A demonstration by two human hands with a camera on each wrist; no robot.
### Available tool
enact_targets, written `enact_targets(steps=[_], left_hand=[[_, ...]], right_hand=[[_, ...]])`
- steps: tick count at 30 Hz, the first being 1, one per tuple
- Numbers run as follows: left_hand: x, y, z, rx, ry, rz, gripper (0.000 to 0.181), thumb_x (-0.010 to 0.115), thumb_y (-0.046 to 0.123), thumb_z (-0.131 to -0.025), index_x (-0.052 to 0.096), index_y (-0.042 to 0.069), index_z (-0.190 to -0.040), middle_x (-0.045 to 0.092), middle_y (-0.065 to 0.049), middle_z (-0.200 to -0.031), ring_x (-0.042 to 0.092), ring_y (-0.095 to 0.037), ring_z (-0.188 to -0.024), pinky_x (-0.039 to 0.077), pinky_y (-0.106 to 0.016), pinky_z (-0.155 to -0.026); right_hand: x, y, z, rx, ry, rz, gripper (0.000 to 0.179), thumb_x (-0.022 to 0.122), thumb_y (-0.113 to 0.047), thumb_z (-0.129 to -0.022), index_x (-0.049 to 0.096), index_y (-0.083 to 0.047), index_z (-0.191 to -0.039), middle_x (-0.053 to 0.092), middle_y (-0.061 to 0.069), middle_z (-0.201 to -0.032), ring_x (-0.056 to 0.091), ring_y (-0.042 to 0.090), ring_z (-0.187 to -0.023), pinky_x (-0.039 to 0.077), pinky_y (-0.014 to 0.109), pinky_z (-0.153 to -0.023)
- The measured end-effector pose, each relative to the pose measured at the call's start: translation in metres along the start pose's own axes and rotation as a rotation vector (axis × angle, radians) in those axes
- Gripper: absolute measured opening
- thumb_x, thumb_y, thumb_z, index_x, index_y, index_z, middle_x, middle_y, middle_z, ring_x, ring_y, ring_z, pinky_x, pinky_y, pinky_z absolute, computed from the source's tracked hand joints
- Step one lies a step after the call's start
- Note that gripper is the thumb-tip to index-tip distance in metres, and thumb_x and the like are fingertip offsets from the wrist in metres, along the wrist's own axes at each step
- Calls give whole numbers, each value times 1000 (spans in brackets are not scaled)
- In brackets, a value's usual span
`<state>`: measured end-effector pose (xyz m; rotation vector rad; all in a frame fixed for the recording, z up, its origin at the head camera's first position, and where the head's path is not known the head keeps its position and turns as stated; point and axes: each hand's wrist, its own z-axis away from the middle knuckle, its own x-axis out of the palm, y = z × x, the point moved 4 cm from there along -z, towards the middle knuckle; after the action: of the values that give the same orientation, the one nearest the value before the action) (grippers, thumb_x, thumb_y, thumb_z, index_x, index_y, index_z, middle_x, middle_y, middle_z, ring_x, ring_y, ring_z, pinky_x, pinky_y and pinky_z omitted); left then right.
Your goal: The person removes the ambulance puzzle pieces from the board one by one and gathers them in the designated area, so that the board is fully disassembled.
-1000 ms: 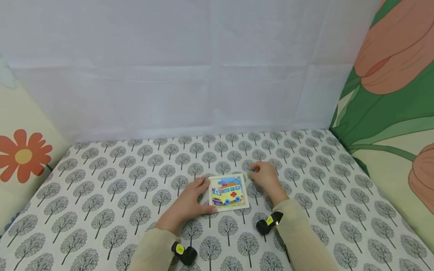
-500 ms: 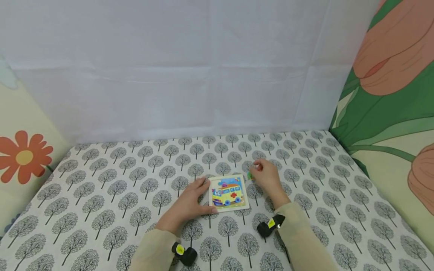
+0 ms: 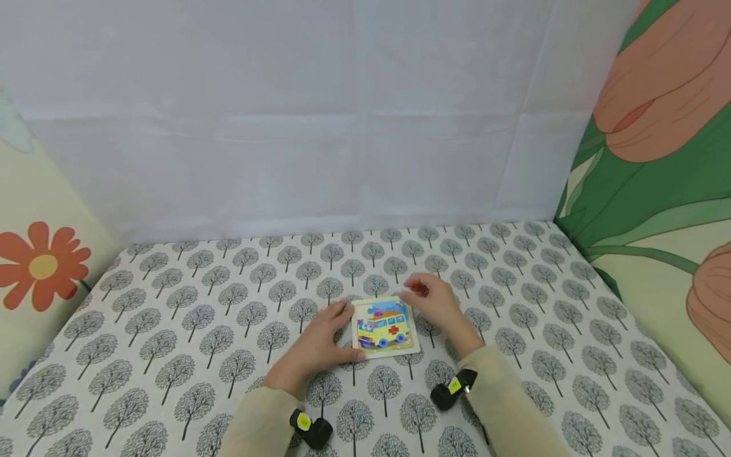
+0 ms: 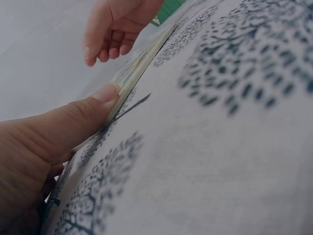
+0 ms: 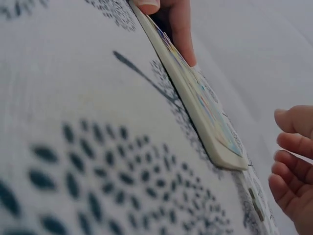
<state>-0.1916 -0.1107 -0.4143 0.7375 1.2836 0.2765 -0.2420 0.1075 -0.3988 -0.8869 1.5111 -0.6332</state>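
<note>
A small square puzzle board (image 3: 384,327) with a yellow bus picture lies flat on the tree-print cloth (image 3: 188,330). My left hand (image 3: 322,336) rests against the board's left edge. Its straight thumb (image 4: 83,115) presses the near corner and its fingers touch the far corner. The board (image 4: 142,61) shows edge-on in the left wrist view. My right hand (image 3: 432,298) hovers over the board's far right corner, thumb and curled fingers (image 4: 105,46) pinched together. The small puzzle piece in that pinch is hidden by the fingers. The right wrist view shows the board (image 5: 195,107) edge-on beside the curled fingers (image 5: 293,161).
A white sheet (image 3: 320,127) closes the back. A flower-print panel (image 3: 34,266) stands on the left and a tulip-print panel (image 3: 657,158) on the right. Black wrist cameras (image 3: 451,388) sit on both sleeves.
My right hand moved left from beside the board to over its far right corner. The small green piece seen in its pinch is now out of sight. The left hand stayed put.
</note>
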Motion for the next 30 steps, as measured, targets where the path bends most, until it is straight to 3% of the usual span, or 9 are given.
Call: enact_targets(steps=[6,12,19,30], left_hand=[[-1,-2,0,9,3,-11,95,77,46,-69,32,8,-144,18,-9,-154,11,-36,-141,15,-58,-111],[1,-2,0,3,-5,-15,96,77,47,-69,31,10,-144,17,-8,-155,11,-35,-141,15,-57,-111],[1,-2,0,10,0,-20,96,77,46,-69,31,9,-144,18,-10,-154,11,-36,-141,14,-56,-111],[1,-3,-1,43,8,-16,95,78,45,-69,32,7,-143,19,-13,-153,13,-38,-140,15,-57,-111]], right_hand=[[13,-8,0,-102,-105,56,21,72,-20,-80,67,-8,-97,58,2,-86,52,13,-77,47,28,-70],[24,-9,0,-133,-167,73,24,73,-21,-79,68,-10,-100,59,1,-90,50,12,-77,46,27,-70],[34,-13,-1,-176,-197,78,28,74,-21,-78,68,-9,-102,62,3,-95,53,13,-82,48,28,-75],[44,-10,-5,-175,-196,131,21,75,-21,-77,69,-12,-94,59,-1,-88,50,11,-77,45,27,-72]])
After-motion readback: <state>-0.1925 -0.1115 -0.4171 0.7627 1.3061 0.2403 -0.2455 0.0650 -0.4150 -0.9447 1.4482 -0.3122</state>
